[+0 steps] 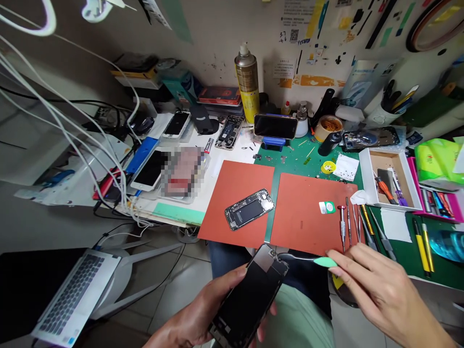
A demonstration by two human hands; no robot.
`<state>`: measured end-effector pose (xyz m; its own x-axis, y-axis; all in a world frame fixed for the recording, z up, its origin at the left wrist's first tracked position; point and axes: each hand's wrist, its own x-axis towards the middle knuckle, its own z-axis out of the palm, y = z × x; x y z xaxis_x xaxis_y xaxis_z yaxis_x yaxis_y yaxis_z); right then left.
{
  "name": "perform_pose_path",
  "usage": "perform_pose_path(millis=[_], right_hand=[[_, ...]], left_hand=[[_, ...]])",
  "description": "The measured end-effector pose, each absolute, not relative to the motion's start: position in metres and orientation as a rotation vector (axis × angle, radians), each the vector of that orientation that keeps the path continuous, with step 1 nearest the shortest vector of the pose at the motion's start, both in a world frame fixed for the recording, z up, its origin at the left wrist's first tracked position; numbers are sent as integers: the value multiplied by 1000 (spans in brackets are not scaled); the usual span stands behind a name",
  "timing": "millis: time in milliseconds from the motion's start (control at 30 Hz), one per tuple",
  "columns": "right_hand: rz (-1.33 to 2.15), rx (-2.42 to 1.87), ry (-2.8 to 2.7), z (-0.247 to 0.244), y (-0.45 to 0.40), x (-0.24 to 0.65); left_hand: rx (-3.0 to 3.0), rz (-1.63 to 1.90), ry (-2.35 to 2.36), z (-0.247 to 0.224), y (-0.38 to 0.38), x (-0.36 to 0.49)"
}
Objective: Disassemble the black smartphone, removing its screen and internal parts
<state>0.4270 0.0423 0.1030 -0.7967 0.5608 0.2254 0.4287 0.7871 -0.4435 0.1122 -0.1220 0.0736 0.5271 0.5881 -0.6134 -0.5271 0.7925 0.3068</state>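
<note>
While gripping a dark phone panel, holding a green-handled tool at its upper end

Clasping the panel across its width in the left hand, pressing with the thumb near the upper part of one long edge and curling the other fingers beneath, showing their tips past the opposite edge. Spreading those fingers only as wide as the panel itself. Pinching the end of the green handle between thumb and index finger of the right hand, closing tightly around it, and bending the remaining fingers loosely. Pointing the tool's slim neck at the panel's upper end, but not being able to tell whether touching there or just hovering. Tilting the panel above the lap, in front of the bench edge. Facing an opened phone body, lying aslant on the left orange mat and reaching its right edge. Seeing also a right orange mat, bearing a white-and-green card, plus a red-topped screwdriver lying toward its right side.
</note>
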Motion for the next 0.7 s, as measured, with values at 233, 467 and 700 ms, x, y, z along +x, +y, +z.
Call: perform_pose_path(millis=[233, 467, 700], right_hand=[[519, -786, -2635, 105, 39, 427], [595, -738, -2614, 106, 34, 428], [493, -780, -2514, 99, 32, 411]], left_hand=[[78, 731, 778, 80, -124, 114], [46, 802, 743, 80, -125, 115], [95, 798, 745, 76, -128, 114]])
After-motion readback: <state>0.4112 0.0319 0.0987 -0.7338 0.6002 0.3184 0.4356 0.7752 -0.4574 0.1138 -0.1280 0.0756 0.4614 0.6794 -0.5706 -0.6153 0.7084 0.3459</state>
